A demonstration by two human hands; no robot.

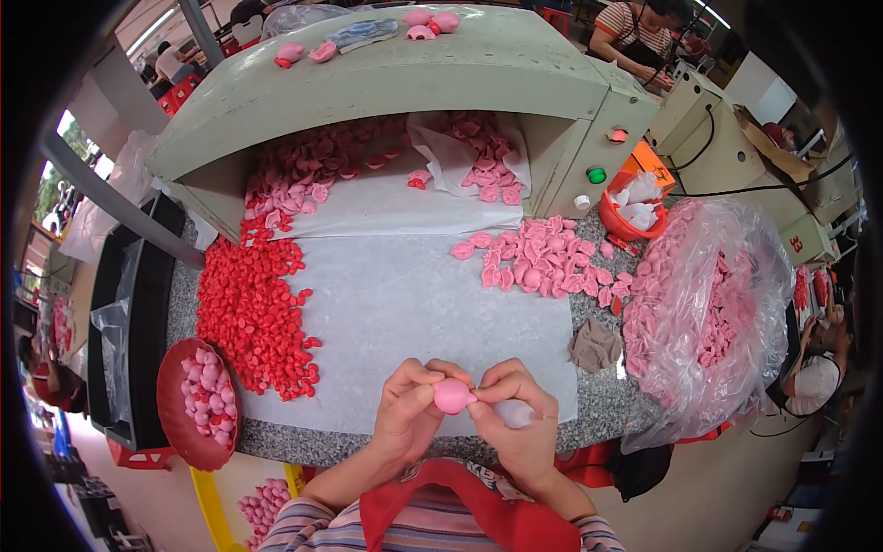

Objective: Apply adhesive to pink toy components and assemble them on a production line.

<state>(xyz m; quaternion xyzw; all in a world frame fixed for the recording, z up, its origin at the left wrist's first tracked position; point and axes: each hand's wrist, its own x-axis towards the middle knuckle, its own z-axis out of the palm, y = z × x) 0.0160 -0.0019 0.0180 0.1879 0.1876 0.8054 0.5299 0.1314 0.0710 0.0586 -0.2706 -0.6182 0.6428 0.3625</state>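
A small rounded pink plastic piece (452,396) is pinched between my two hands, above the front edge of the work surface. My left hand (405,405) grips its left side with thumb and fingertips. On the other side, my right hand (517,416) pinches a small pointed end of it, fingers closed. Partly hidden by the right hand is a whitish translucent thing (517,413) whose kind I cannot make out. White sheeting (414,313) lies beyond the hands, with a heap of small red pieces (253,313) on the left and loose pink shells (543,258) on the right.
A greenish metal housing (386,74) arches over more shells at the back. At left stand a red bowl (168,405) of pink-and-red pieces and a black crate (156,322). Rightward are a grey-brown cloth (596,345), a plastic bag of shells (754,304) and an orange-red basket (612,213).
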